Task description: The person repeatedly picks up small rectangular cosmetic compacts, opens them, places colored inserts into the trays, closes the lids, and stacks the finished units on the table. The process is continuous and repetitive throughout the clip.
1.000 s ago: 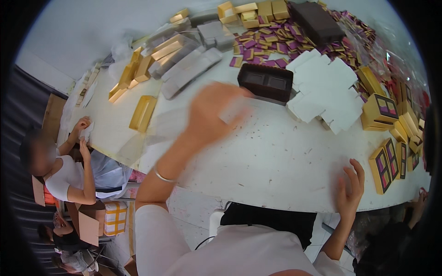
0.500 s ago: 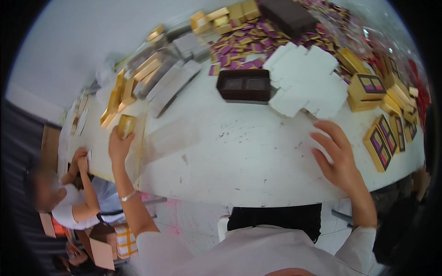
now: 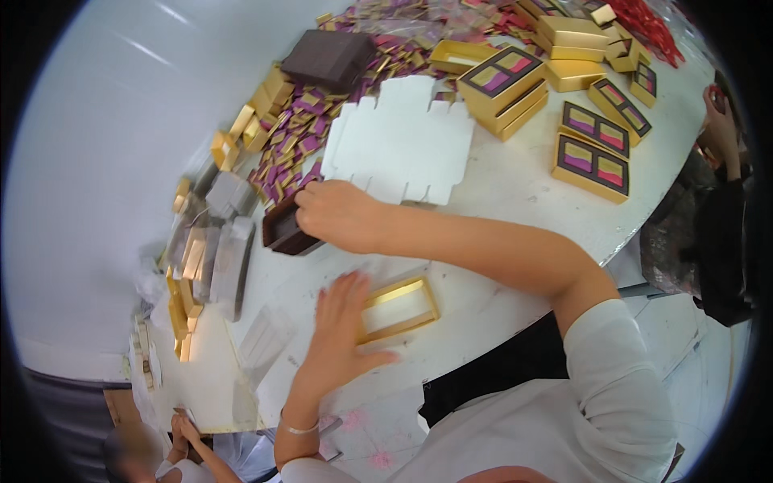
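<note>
Over tabletop [image 3: 515,189], left hand [image 3: 336,332] splays, right hand [image 3: 342,217] touches brown tray [image 3: 282,232].

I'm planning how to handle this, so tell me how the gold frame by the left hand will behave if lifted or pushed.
The gold frame is probably light, since its walls look thin. It seems unlikely to roll or tip, lying flat and low with straight sides. Its shiny finish suggests it may slide easily.

The right forearm [image 3: 483,251] is extended leftward across the body, its elbow bent; the right hand [image 3: 342,216] is turned knuckles-up, fingertips hidden. The left hand [image 3: 332,336] is held flat, slightly blurred, its thumb spread apart.
</note>
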The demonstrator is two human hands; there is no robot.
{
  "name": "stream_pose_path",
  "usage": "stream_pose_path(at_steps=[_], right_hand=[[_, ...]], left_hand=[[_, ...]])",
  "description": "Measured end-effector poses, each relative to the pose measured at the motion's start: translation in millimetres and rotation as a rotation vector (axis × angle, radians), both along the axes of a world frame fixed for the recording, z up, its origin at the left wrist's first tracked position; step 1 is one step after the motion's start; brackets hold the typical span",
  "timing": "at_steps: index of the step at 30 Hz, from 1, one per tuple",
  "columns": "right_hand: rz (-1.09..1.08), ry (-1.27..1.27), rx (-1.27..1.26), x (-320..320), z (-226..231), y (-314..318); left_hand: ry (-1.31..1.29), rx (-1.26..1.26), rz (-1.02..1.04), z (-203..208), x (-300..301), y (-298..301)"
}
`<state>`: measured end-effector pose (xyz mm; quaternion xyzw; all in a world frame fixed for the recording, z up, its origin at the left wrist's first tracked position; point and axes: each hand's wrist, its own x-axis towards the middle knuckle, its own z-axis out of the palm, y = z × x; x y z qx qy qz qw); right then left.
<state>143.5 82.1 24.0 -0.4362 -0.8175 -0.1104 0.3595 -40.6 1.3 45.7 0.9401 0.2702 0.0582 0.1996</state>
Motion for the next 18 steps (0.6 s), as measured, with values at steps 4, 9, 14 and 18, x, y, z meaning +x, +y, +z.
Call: stream_pose_path(at_steps=[4,9,14,18], right_hand=[[-0.002,0.102,0.136,10.4,8.2,1.3],[0.123,0.483,-0.005,13.8,80.6,-44.0],[0.144,0.474,-0.578,88.1,76.6,-101.5],[-0.098,0.389,-1.044,134.7,46.8,-141.1]], left_hand=[[-0.005,-0.064,0.052,3.8,-19.7,4.7],[-0.158,-0.31,0.151,-20.3,-10.2,-3.4],[-0.058,-0.349,-0.025,-35.0,18.0,23.7],[-0.283,-0.261,0.046,-32.6,54.5,7.8]])
